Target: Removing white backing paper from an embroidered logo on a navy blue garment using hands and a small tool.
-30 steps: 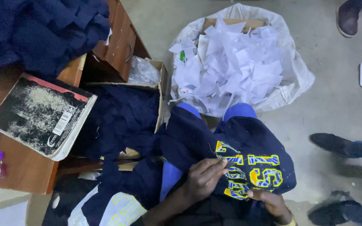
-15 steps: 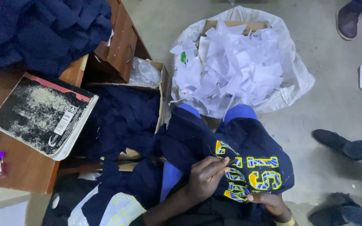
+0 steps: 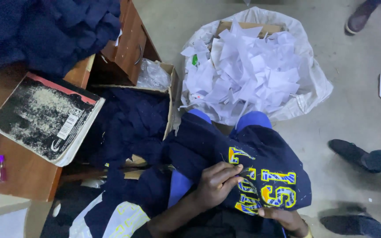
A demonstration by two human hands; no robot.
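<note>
A navy garment (image 3: 261,163) with yellow-and-blue embroidered lettering (image 3: 270,189) is seen spread over the person's lap, low in the head view, just below a white sack (image 3: 314,83) filled with white paper offcuts (image 3: 243,66). The left hand (image 3: 219,183) is laid on the garment with fingers curled narrowly, its fingertips (image 3: 239,169) pinched at the edge of the lettering; whether a thread is held there cannot be told. The right hand (image 3: 283,218) is closed on the garment's lower edge, partly cut off by the frame. To the left, a cardboard box (image 3: 170,88) of dark blue cloth is shown beside a wooden surface (image 3: 27,172), on which a worn black book (image 3: 45,117) is carried. Shoes (image 3: 349,150) of other people are seen on the concrete floor (image 3: 353,119) at right
</note>
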